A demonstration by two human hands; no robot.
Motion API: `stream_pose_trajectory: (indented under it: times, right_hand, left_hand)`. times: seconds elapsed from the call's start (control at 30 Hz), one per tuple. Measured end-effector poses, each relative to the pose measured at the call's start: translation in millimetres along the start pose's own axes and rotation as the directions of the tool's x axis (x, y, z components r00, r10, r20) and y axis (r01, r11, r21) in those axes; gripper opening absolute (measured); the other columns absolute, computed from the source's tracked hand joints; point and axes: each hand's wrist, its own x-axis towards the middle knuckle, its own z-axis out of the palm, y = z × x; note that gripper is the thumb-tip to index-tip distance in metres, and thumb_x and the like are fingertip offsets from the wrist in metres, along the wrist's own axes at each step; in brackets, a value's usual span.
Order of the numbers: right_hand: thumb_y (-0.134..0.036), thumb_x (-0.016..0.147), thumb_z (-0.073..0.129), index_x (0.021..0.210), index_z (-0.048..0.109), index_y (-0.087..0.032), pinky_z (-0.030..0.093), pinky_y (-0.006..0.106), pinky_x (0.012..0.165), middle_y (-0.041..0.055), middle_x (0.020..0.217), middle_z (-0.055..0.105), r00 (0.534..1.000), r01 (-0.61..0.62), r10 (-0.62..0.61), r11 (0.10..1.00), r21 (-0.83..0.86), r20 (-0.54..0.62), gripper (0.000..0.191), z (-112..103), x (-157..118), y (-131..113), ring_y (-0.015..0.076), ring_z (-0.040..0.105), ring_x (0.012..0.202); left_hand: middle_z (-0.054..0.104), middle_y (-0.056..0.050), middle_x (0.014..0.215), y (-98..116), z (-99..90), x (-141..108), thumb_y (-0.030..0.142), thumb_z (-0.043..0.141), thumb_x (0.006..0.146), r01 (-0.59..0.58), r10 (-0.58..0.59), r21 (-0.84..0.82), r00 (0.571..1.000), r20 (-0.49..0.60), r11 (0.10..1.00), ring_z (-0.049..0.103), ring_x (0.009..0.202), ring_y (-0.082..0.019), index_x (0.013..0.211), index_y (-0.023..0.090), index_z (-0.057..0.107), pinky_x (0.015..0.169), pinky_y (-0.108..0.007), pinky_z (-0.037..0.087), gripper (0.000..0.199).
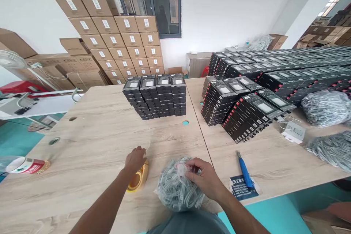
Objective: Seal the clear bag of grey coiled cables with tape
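Observation:
A clear plastic bag (175,186) full of grey cables sits at the table's front edge, close to my body. My right hand (201,175) pinches the gathered neck of this bag, where a pinkish-red tie shows. Left of the bag, a roll of yellow tape (141,177) rests on the table. Just above that roll is my left hand (135,159), its fingers curled together. A faint thin strip shows near those fingertips; what they hold, if anything, is unclear.
Stacks of black boxes (164,98) stand ahead, with leaning stacks (246,113) to the right. A blue tool (245,170) lies on a dark printed card (238,190). More bagged cables (329,108) are far right. A bottle (30,165) lies left; cartons (126,40) line the wall.

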Motion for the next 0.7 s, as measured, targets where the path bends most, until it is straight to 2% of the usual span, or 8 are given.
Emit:
stream_pose_trajectory:
  times: [0.07, 0.13, 0.23, 0.33, 0.4, 0.5, 0.6, 0.7]
  right_hand:
    - [-0.031, 0.071, 0.068, 0.092, 0.073, -0.017, 0.042, 0.029, 0.073, 0.0021, 0.080, 0.063, 0.999, -0.034, 0.034, 0.999, 0.030, -0.006, 0.025, -1, 1, -1, 0.0150, 0.053, 0.076]
    - [-0.032, 0.070, 0.069, 0.088, 0.071, -0.016, 0.042, 0.028, 0.072, 0.0017, 0.077, 0.063, 0.998, -0.054, 0.056, 0.996, 0.071, -0.017, 0.024, -2, 3, -3, 0.0144, 0.053, 0.074]
    - [-0.033, 0.068, 0.070, 0.082, 0.069, -0.015, 0.043, 0.027, 0.069, 0.0013, 0.074, 0.063, 0.999, -0.046, 0.049, 0.994, 0.102, -0.024, 0.022, -4, 7, -10, 0.0138, 0.054, 0.072]
    - [-0.031, 0.070, 0.069, 0.080, 0.068, -0.015, 0.044, 0.026, 0.070, 0.0016, 0.075, 0.064, 1.000, -0.011, 0.011, 0.999, 0.045, 0.006, 0.019, -8, 10, -23, 0.0135, 0.056, 0.073]
    - [-0.030, 0.072, 0.068, 0.079, 0.067, -0.015, 0.043, 0.025, 0.067, 0.0009, 0.073, 0.064, 1.000, 0.012, -0.012, 1.000, -0.001, 0.026, 0.016, -9, 8, -35, 0.0126, 0.055, 0.070]
    - [-0.028, 0.074, 0.067, 0.077, 0.065, -0.016, 0.041, 0.024, 0.060, -0.0008, 0.067, 0.061, 0.999, 0.020, -0.020, 1.000, -0.014, 0.026, 0.012, -7, 3, -52, 0.0117, 0.054, 0.064]
    - [-0.029, 0.075, 0.067, 0.079, 0.063, -0.017, 0.044, 0.026, 0.062, -0.0002, 0.066, 0.063, 0.997, 0.001, -0.005, 0.998, 0.058, 0.075, 0.014, -8, 2, -64, 0.0134, 0.058, 0.063]
    - [-0.033, 0.077, 0.067, 0.096, 0.065, -0.017, 0.049, 0.030, 0.077, 0.0062, 0.094, 0.070, 0.995, 0.061, -0.065, 0.997, 0.047, 0.080, 0.025, -21, 8, -65, 0.0179, 0.064, 0.087]
  left_hand:
    - [0.056, -0.013, 0.123, 13, -8.9, -15, 0.005, 0.055, 0.085, -0.022, 0.020, -0.070, 0.999, -0.032, 0.997, 0.056, 0.112, -0.026, 0.119, 0.010, 0.060, 0.091, -0.037, 0.046, 0.034]
    - [0.056, -0.007, 0.125, 39, -18.4, -37, 0.015, 0.054, 0.091, -0.137, 0.127, -0.212, 0.990, -0.058, 0.968, 0.057, 0.108, -0.016, 0.126, 0.016, 0.054, 0.092, -0.027, 0.046, 0.035]
    - [0.061, 0.000, 0.108, 86, -30.5, -75, 0.039, 0.068, 0.086, -0.338, 0.380, -0.565, 0.924, -0.046, 0.753, 0.057, 0.094, -0.013, 0.113, 0.021, 0.059, 0.080, -0.023, 0.046, 0.034]
    - [0.061, 0.002, 0.088, 113, -39.7, -97, 0.036, 0.076, 0.075, -0.340, 0.417, -0.640, 0.908, -0.033, 0.689, 0.054, 0.079, -0.014, 0.094, 0.019, 0.062, 0.069, -0.025, 0.041, 0.029]
    - [0.062, 0.001, 0.082, 116, -46.8, -98, 0.033, 0.068, 0.080, -0.349, 0.457, -0.682, 0.889, -0.026, 0.642, 0.054, 0.077, -0.014, 0.087, 0.017, 0.065, 0.069, -0.025, 0.040, 0.017]
    - [0.068, -0.003, 0.092, 110, -59.4, -89, 0.034, 0.064, 0.084, -0.334, 0.536, -0.808, 0.844, -0.027, 0.485, 0.060, 0.086, -0.016, 0.089, 0.017, 0.072, 0.076, -0.025, 0.046, 0.020]
    - [0.068, -0.005, 0.086, 114, -67.6, -79, 0.036, 0.066, 0.084, -0.278, 0.510, -0.895, 0.857, -0.068, 0.349, 0.062, 0.079, -0.015, 0.087, 0.015, 0.072, 0.073, -0.025, 0.049, 0.022]
    - [0.067, -0.007, 0.088, 130, -67.6, -73, 0.041, 0.071, 0.083, -0.254, 0.471, -0.956, 0.867, -0.159, 0.144, 0.063, 0.077, -0.015, 0.087, 0.012, 0.070, 0.073, -0.026, 0.053, 0.029]
